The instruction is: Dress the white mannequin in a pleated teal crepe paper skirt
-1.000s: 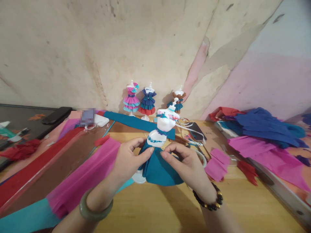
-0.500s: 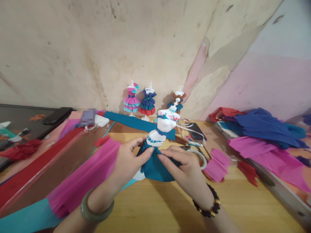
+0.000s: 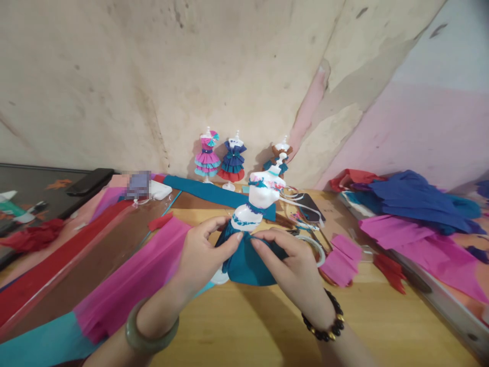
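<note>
A small white mannequin (image 3: 263, 196) leans to the right, with coloured trim at its chest, waist and hips. Dark teal crepe paper (image 3: 250, 262) hangs in folds from the hip. My left hand (image 3: 206, 247) pinches its gathered edge against the mannequin, thumb in front. Just to the right, my right hand (image 3: 288, 260) grips the same teal paper between thumb and fingers. The fingertips of both hands are close together. Part of a white round base (image 3: 219, 277) shows below the left hand.
Behind stand a pink-dressed mannequin (image 3: 207, 155), a blue-dressed one (image 3: 233, 160) and a brown-topped one. A teal strip (image 3: 202, 191) crosses the table. Pink paper (image 3: 133, 280) lies left, a tape roll (image 3: 317, 250) right, a blue paper pile (image 3: 416, 201) far right.
The mannequin's top has tipped slightly to the right. My right hand has shifted a little along the teal paper; my left hand has barely moved.
</note>
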`<control>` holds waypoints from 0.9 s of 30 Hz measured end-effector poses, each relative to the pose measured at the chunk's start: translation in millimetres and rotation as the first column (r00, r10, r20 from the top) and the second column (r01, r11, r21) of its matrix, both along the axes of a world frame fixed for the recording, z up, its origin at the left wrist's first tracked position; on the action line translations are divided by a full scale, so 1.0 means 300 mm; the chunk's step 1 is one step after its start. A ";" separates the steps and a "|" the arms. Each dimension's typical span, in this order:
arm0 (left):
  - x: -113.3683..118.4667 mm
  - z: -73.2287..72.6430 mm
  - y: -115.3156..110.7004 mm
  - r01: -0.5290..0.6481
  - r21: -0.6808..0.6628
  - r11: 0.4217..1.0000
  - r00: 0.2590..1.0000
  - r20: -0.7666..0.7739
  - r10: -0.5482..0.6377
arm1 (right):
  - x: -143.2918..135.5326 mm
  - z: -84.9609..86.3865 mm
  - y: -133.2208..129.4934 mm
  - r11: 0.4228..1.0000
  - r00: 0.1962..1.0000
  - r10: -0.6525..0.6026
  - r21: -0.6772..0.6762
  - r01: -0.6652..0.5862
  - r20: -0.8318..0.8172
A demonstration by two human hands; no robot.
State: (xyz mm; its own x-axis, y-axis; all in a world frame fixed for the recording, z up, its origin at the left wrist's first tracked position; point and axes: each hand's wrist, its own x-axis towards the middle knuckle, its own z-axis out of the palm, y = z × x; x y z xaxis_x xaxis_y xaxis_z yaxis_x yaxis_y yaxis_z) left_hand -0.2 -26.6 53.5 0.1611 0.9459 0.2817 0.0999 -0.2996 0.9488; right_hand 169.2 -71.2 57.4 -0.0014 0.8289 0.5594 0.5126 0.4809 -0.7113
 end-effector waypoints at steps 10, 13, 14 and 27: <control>-0.004 -0.001 -0.006 0.021 0.009 1.000 1.000 -0.013 -0.021 | -0.012 0.009 -0.005 0.999 0.999 0.039 -0.004 -0.039 -0.035; -0.003 0.001 -0.008 0.055 0.013 0.998 0.998 -0.018 -0.054 | -0.011 0.001 -0.002 0.999 0.999 -0.042 -0.006 0.042 -0.019; -0.002 0.001 -0.008 0.063 0.012 0.998 0.998 -0.016 -0.063 | -0.010 -0.001 -0.002 0.998 0.998 -0.064 -0.010 0.064 -0.018; 0.003 -0.003 -0.011 0.143 -0.059 0.988 0.989 0.054 -0.140 | -0.021 -0.015 -0.007 0.987 0.986 -0.148 -0.074 0.142 -0.075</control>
State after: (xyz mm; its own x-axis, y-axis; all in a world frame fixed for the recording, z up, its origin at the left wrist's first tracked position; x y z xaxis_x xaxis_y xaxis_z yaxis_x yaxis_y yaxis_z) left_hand 0.8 -30.0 52.6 0.2817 0.9305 0.2340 0.0134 -0.2477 0.9687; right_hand 163.0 -73.3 53.0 0.1642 0.8530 0.4953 0.5133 0.3549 -0.7814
